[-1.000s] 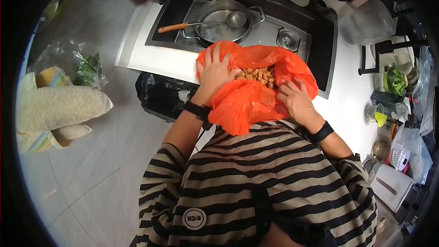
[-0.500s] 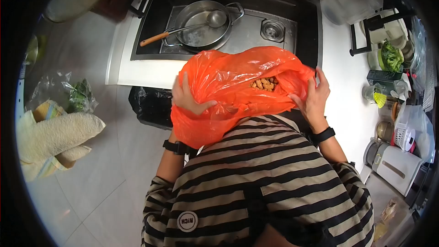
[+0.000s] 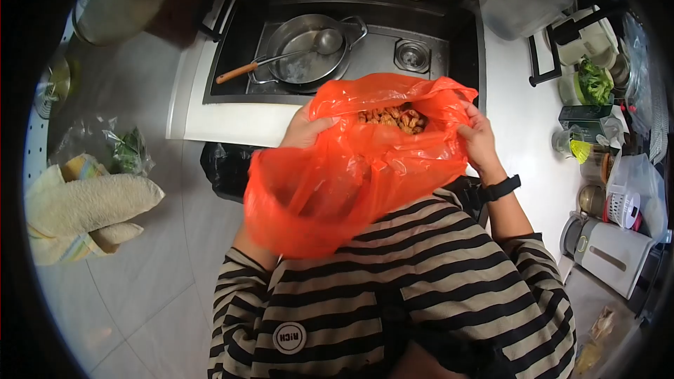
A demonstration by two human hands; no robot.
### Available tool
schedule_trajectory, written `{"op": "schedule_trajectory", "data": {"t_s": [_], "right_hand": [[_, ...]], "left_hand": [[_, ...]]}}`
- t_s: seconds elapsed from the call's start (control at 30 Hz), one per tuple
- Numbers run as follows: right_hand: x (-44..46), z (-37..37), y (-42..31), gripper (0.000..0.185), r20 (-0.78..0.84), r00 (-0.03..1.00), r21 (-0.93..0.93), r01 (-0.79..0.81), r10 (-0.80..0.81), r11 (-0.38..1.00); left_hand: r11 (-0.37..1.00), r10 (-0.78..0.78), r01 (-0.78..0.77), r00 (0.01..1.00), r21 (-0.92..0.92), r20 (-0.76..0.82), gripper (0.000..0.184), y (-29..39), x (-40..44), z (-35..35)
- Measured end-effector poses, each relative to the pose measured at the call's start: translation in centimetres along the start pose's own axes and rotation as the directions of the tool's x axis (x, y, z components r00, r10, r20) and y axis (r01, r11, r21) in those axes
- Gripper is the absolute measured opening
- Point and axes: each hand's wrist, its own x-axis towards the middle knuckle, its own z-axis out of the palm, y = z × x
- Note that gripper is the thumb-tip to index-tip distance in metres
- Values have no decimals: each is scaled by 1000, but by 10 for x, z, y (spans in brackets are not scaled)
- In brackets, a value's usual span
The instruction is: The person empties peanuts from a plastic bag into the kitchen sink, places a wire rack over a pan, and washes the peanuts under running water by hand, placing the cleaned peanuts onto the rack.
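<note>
An orange-red plastic bag (image 3: 400, 151) is held up in front of my body, near the sink's front edge. Its mouth gapes, showing brown, wrinkled pieces (image 3: 397, 119) that look like walnuts. My left hand (image 3: 303, 130) grips the bag's left side, thumb over the plastic and the other fingers partly hidden. On the right edge of the opening, my right hand (image 3: 479, 140) pinches the plastic between thumb and fingers. A loose flap of the bag hangs over my left forearm.
Behind the bag, a steel pot (image 3: 307, 49) with an orange-handled ladle (image 3: 326, 42) across it stands in the dark sink (image 3: 379, 35). A black bag (image 3: 223, 168) hangs at left below the counter. Greens (image 3: 597, 83) and a white appliance (image 3: 609, 256) stand at right.
The bag's mouth has spread wider, exposing more brown pieces. My left hand has shifted right and toward the sink, and my right hand has closed on the rim. The bag's left flap hangs lower.
</note>
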Motion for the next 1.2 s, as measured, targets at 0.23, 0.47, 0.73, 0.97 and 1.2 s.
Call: {"op": "schedule_trajectory", "data": {"t_s": [0.23, 0.47, 0.73, 0.97, 1.2], "right_hand": [[-40, 30, -103, 46, 101, 983, 207, 132, -156, 969], [26, -9, -101, 33, -12, 1000, 141, -10, 12, 990], [17, -54, 32, 57, -71, 972, 354, -186, 225, 917], [-43, -34, 41, 70, 30, 966, -731, 195, -255, 654], [-27, -34, 28, 40, 154, 910, -920, 275, -385, 280]], "left_hand": [[999, 16, -18, 997, 26, 70, 46, 78, -43, 63], [798, -444, 551, 811, -245, 381, 50, 88, 22, 67], [947, -105, 17, 961, -321, -257, 62, -58, 63, 16], [254, 319, -370, 904, 893, 284, 64, -88, 16, 41], [2, 443, -471, 791, 882, 421, 31, -86, 25, 17]]}}
